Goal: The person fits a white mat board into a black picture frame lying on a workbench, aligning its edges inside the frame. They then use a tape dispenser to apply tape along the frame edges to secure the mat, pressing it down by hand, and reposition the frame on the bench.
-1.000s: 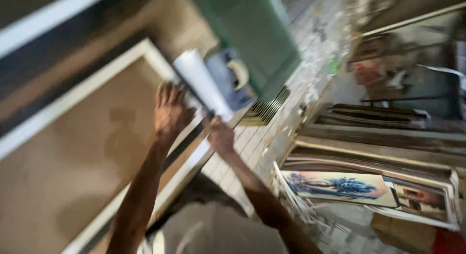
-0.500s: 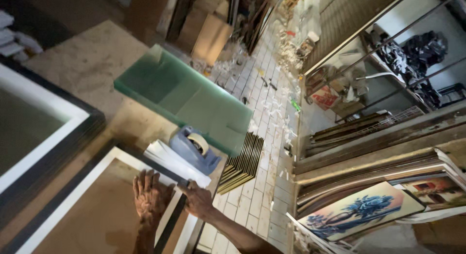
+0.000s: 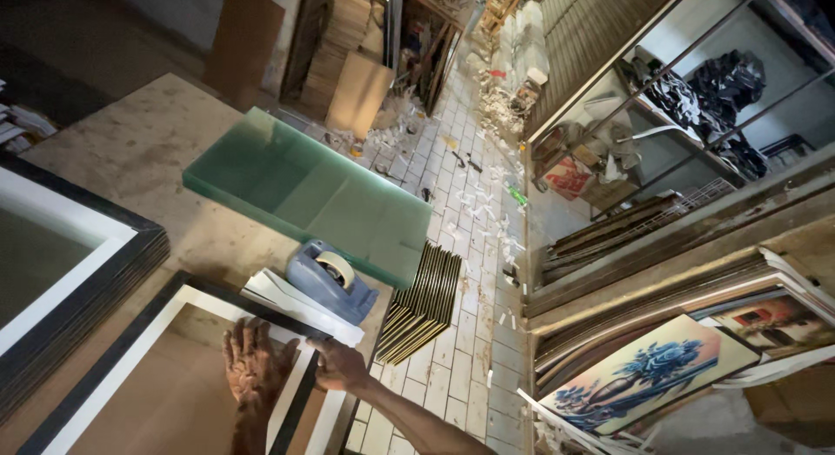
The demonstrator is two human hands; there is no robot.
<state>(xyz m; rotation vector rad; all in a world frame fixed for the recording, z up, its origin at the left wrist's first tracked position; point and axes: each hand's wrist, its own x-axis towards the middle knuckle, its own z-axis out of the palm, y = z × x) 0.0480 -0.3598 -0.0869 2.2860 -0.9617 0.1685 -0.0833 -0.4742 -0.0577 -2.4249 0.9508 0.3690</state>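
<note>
Two hands rest on the picture frame. The left hand lies flat and open; the right hand curls over its edge. Both sat the same way half a second ago.

You are looking at few packages here. A red and white printed package is sitting on the floor to the right of the green glass sheet, beneath the metal shelving. Plain brown cardboard sheets are leaning upright beyond the glass sheet's far edge. No screens or signs are showing anywhere around the glass sheet.
</note>
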